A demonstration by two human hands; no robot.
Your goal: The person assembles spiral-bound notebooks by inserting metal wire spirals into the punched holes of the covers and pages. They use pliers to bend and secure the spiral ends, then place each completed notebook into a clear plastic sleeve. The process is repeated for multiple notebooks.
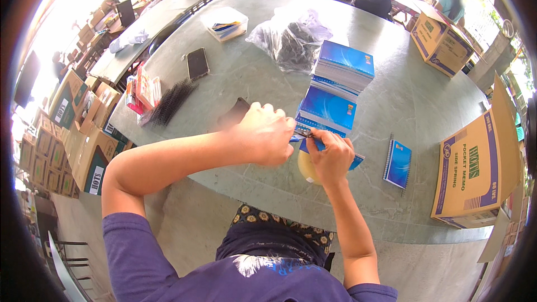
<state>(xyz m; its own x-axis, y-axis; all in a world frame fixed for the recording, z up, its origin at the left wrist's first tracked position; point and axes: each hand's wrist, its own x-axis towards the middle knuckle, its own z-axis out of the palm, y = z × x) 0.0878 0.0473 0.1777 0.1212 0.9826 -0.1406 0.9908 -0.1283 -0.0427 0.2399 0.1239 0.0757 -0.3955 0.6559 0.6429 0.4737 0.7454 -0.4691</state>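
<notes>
My left hand [269, 134] is closed around a small metal-tipped hand tool [302, 133], perhaps pliers; its handle is mostly hidden in my fist. Right beside it, my right hand [333, 155] pinches a small blue notebook [357, 161] that shows past my fingers. The tool's tip meets the notebook near my right fingertips. Just beyond both hands rise stacks of blue spiral notebooks [330, 106]. Under my right hand lies a pale yellow round object [307, 166], partly covered. One blue spiral notebook [397, 163] lies alone to the right.
Black spiral coils [170, 100], red-and-white packets [146, 90] and a phone [197, 63] lie on the left. Farther back are a plastic bag [293, 39] with dark contents and a white tray [225, 25]. Open cartons [467, 168] stand at right. People work beyond the table.
</notes>
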